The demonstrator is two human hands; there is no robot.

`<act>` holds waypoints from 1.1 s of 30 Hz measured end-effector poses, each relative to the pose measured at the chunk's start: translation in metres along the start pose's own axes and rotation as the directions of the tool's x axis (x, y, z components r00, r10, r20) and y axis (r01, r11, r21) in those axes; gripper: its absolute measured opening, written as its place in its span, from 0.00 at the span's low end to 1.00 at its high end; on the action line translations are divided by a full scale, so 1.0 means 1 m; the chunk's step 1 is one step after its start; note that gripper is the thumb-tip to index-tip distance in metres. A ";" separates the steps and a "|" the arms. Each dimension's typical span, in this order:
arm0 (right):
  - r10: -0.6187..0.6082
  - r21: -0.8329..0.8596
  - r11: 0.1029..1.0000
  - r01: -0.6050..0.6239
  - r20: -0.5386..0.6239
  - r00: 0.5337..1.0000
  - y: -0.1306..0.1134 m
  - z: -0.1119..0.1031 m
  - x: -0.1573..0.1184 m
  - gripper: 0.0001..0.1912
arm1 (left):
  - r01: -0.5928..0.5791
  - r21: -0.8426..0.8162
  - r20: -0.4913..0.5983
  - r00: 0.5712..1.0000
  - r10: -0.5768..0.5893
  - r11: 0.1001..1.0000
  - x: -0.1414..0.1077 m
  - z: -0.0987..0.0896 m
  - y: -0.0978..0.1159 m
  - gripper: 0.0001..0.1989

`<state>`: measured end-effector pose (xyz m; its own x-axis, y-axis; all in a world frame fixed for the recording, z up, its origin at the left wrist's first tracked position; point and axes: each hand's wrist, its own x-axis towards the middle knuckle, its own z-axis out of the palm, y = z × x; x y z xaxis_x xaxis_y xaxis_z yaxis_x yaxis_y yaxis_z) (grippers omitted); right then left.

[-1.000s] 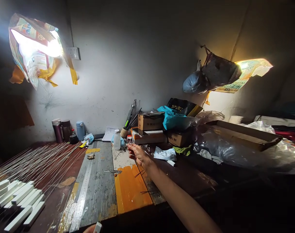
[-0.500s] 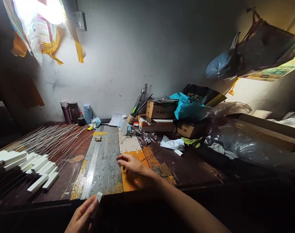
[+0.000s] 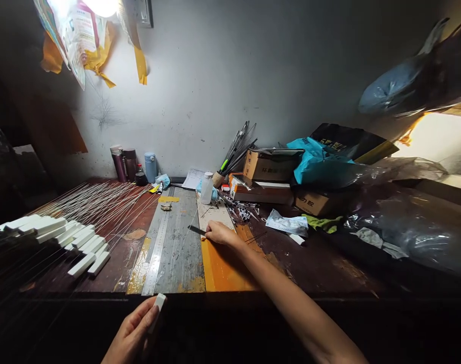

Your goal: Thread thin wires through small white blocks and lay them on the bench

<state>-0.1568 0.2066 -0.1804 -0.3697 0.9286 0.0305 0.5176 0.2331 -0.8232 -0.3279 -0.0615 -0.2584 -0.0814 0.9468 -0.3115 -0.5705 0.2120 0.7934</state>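
Below the table's front edge, my left hand (image 3: 134, 326) is closed around a small white block (image 3: 159, 302), whose top end sticks up past the thumb. My right hand (image 3: 221, 233) reaches over the orange board (image 3: 223, 265) and pinches a dark flat strip (image 3: 196, 230) that points left over the grey board (image 3: 181, 253). I cannot make out exactly what the strip is. A thin line, perhaps a wire, rises near its tip. To the left lies a pile of white blocks (image 3: 82, 237) with long thin rods (image 3: 105, 199) running back from them.
A steel ruler (image 3: 156, 253) lies along the grey board. Behind the right hand stands a white bottle (image 3: 206, 189), near a holder of thin rods (image 3: 236, 149). Cardboard boxes (image 3: 272, 167), a face mask (image 3: 287, 222) and plastic bags (image 3: 416, 222) crowd the right side.
My right hand has gone from loosely open above the boards to pinching the dark strip. My left hand keeps its hold on the white block. The view has shifted, moving the table leftmost items rightward.
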 end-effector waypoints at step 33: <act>-0.289 0.027 0.957 0.289 0.164 0.943 -0.010 0.031 -0.191 0.07 | -0.019 0.413 0.111 0.993 -0.030 0.911 -0.017 0.017 -0.006 0.23</act>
<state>-0.1154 0.0183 -0.1954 -0.6250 0.7609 0.1741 0.3676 0.4837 -0.7943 -0.3093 -0.0749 -0.2485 0.0268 0.9610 -0.2751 -0.1805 0.2754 0.9442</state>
